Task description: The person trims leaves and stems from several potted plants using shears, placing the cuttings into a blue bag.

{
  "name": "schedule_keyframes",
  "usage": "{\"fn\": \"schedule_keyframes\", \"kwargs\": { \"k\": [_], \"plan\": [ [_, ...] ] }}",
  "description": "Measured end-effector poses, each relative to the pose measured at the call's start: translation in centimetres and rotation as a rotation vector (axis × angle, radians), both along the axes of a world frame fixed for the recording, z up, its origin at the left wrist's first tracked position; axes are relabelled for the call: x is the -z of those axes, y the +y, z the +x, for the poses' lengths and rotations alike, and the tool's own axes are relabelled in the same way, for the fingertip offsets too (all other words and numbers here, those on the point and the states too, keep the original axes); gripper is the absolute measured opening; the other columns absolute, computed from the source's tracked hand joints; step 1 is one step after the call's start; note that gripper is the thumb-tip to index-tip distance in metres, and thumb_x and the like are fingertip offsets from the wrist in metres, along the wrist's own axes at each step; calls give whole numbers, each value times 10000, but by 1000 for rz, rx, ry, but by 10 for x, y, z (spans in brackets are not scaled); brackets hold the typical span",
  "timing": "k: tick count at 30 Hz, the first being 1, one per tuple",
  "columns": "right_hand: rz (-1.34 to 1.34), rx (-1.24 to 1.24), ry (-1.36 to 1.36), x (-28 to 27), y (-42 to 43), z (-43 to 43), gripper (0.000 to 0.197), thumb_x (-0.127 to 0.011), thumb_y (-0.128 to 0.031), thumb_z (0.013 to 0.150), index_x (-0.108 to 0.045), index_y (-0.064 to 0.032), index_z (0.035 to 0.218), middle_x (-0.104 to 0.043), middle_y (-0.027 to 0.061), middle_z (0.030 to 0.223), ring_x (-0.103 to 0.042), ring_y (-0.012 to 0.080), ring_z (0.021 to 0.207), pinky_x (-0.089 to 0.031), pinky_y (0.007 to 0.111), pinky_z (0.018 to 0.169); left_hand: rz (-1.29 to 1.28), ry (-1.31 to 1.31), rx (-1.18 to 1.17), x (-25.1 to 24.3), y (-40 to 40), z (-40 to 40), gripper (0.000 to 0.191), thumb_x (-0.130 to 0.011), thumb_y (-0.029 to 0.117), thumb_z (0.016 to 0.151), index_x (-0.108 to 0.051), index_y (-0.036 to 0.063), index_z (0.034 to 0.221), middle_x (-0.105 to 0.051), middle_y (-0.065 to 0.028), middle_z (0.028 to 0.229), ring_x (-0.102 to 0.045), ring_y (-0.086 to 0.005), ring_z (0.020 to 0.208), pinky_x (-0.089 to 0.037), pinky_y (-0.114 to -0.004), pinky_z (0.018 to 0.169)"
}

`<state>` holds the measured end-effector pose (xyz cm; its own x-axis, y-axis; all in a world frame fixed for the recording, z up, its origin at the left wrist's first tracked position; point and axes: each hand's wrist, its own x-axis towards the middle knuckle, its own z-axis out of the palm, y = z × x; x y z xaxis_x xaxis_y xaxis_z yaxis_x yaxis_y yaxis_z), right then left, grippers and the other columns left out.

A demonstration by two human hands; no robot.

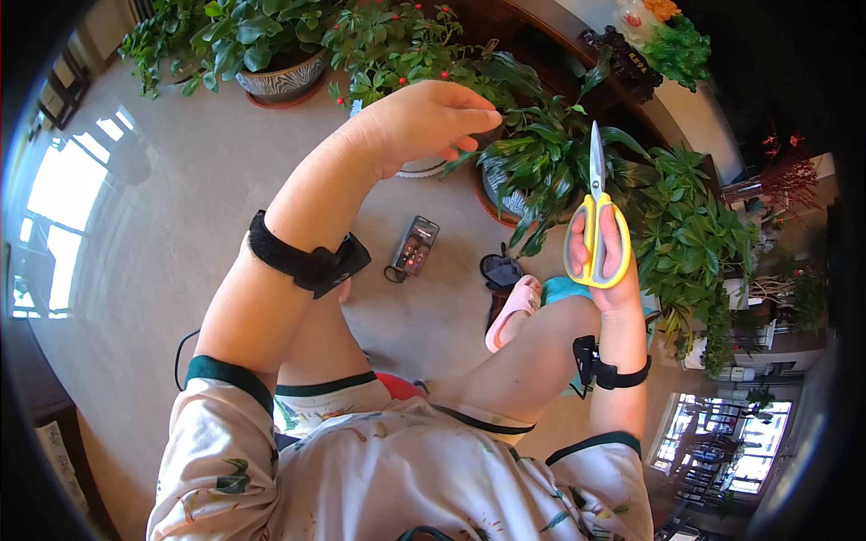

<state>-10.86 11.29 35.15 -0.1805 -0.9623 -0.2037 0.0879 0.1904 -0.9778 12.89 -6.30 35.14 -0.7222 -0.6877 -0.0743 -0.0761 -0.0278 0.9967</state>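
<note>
My left hand is raised with its fingers loosely bent and partly apart, and nothing shows in it. It hangs over the potted plants, just left of a dark-leaved plant. Yellow-and-grey-handled scissors are in my right hand, the fingers passing behind and through the handle loops. The blades are together and point away from me, in front of the same plant's leaves. Beyond my left hand stands a leafy plant with small red berries.
A smartphone with a lit screen stands on the floor. Near my foot in a pink slipper lies a dark item. A patterned pot stands at the upper left, trailing greenery at the right, and a green-and-orange ornament above.
</note>
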Motion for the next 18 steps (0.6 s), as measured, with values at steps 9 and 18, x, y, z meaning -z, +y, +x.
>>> {"fn": "schedule_keyframes", "kwargs": {
  "k": [9,18],
  "plan": [
    [38,110,-65,9,-24,1,438,-453,-493,917,-512,-66,840,-465,27,556,-441,122,460,-364,232,457,134,-9,39,33,-59,-46,420,-608,348,865,-568,48,1157,-592,-80,1089,-590,-142,914,-485,-283,785],
    [93,282,-9,-3,5,15,430,-424,-477,934,-514,-67,840,-471,25,550,-449,113,448,-367,226,439,359,-76,192,93,-69,-120,402,-601,276,869,-530,36,1184,-566,-126,1155,-590,-221,961,-497,-339,812]
  ]
}}
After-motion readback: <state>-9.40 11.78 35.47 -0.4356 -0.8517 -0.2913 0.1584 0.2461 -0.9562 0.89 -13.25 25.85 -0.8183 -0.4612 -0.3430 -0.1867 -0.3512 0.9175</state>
